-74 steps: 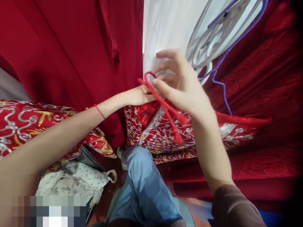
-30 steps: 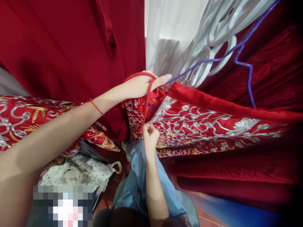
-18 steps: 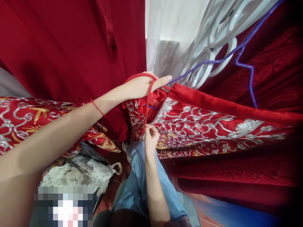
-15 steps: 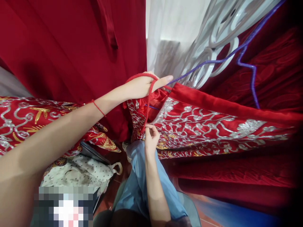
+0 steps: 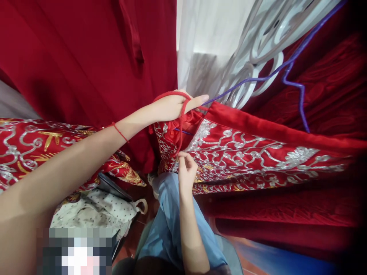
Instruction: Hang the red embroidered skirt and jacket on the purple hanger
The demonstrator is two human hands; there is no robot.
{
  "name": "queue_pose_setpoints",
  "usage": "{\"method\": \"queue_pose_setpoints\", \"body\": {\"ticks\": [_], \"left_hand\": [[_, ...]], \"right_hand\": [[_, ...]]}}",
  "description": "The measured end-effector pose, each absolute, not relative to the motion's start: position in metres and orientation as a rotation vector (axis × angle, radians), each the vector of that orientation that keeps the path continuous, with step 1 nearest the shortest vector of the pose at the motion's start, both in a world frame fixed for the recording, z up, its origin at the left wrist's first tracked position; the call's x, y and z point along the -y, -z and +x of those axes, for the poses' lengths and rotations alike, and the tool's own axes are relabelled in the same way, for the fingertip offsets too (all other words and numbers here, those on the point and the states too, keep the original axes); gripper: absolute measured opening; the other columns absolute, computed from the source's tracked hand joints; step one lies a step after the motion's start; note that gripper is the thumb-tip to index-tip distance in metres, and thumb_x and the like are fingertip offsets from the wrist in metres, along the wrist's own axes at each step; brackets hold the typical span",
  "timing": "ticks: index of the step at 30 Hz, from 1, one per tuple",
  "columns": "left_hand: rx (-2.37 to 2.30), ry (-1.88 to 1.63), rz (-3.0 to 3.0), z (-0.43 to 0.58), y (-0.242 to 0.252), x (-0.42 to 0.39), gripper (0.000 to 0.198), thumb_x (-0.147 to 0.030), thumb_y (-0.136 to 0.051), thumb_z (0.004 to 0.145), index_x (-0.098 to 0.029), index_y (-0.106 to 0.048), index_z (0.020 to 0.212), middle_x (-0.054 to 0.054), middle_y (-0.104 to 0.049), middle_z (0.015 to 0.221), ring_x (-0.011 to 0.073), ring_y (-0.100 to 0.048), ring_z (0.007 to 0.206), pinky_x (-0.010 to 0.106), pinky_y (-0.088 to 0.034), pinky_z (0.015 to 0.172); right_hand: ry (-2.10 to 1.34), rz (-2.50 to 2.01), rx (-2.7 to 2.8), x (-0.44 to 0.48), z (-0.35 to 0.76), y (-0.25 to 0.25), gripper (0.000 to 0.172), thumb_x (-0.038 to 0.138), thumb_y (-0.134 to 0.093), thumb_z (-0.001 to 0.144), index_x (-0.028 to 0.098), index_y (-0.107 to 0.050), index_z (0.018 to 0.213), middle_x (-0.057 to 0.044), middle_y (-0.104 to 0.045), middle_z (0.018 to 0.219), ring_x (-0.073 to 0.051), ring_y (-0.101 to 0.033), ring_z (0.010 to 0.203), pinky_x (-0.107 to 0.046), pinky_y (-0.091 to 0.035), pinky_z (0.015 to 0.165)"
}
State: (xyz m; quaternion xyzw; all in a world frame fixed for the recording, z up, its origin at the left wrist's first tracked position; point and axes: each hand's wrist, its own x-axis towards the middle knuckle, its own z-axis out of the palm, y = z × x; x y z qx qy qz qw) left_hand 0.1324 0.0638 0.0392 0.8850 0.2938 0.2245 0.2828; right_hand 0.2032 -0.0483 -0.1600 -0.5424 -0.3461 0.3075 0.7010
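Observation:
A red skirt (image 5: pixel 243 149) with silver and gold embroidery hangs in front of me, its plain red waistband at the top. My left hand (image 5: pixel 174 105) is closed at the gathered end of the waistband, thumb stretched along a purple wire (image 5: pixel 229 88); its other fingers are mostly hidden. A red cord (image 5: pixel 181 124) loops over the back of that hand and passes between thumb and forefinger. Lower down, my right hand (image 5: pixel 187 170) pinches the cord near its lower end, against the embroidered cloth. Part of the purple wire shows inside the skirt opening.
Plain red cloth (image 5: pixel 86 57) hangs at the back left, and another embroidered red garment (image 5: pixel 25 152) lies left under my forearm. White scrollwork (image 5: pixel 258 65) stands at the upper right. Below left are a dotted white cloth bag (image 5: pixel 100 210) and a dark flat object (image 5: pixel 114 186).
My right hand has shifted slightly right and down, still pinching the cord. The left hand stays almost in place; the purple wire at right has shifted a little left.

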Motion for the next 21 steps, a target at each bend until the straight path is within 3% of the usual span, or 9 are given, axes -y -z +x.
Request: {"method": "queue_pose_setpoints", "body": {"ticks": [3,10,16,21], "left_hand": [[-0.779,-0.606,2.372,0.132,-0.039,-0.064,0.060,-0.068,-0.039,0.092,-0.017,-0.050,0.062,-0.005,-0.027,0.054,0.0070,-0.028,0.054,0.030,-0.023,0.057],[-0.801,-0.568,2.348,0.132,-0.039,-0.065,0.060,-0.068,-0.039,0.092,-0.018,-0.050,0.059,-0.002,-0.034,0.053,0.0091,-0.032,0.053,0.031,-0.025,0.055],[-0.798,-0.585,2.336,0.132,-0.041,-0.064,0.056,-0.062,-0.043,0.093,-0.017,-0.052,0.060,-0.002,-0.035,0.052,0.0105,-0.036,0.055,0.031,-0.028,0.058],[-0.792,-0.602,2.325,0.131,-0.040,-0.064,0.055,-0.061,-0.045,0.092,-0.018,-0.052,0.060,-0.003,-0.035,0.051,0.0104,-0.034,0.056,0.029,-0.028,0.057]], "right_hand": [[-0.682,-1.176,0.728,0.045,0.199,0.161,0.022,0.038,-0.060,0.081,0.017,-0.066,0.079,-0.004,-0.071,0.082,-0.017,-0.062,0.077,-0.028,-0.048,0.073],[-0.621,-1.093,0.741,0.043,0.193,0.160,0.021,0.039,-0.063,0.083,0.018,-0.065,0.079,0.001,-0.064,0.073,-0.013,-0.056,0.070,-0.026,-0.046,0.072],[-0.899,-1.044,0.788,0.054,0.204,0.145,0.023,0.041,-0.061,0.086,0.018,-0.064,0.088,0.000,-0.066,0.068,-0.015,-0.062,0.062,-0.028,-0.050,0.065],[-0.773,-1.111,0.831,0.055,0.206,0.133,0.016,0.032,-0.058,0.082,0.018,-0.065,0.081,-0.002,-0.071,0.081,-0.015,-0.065,0.073,-0.027,-0.050,0.071]]}}
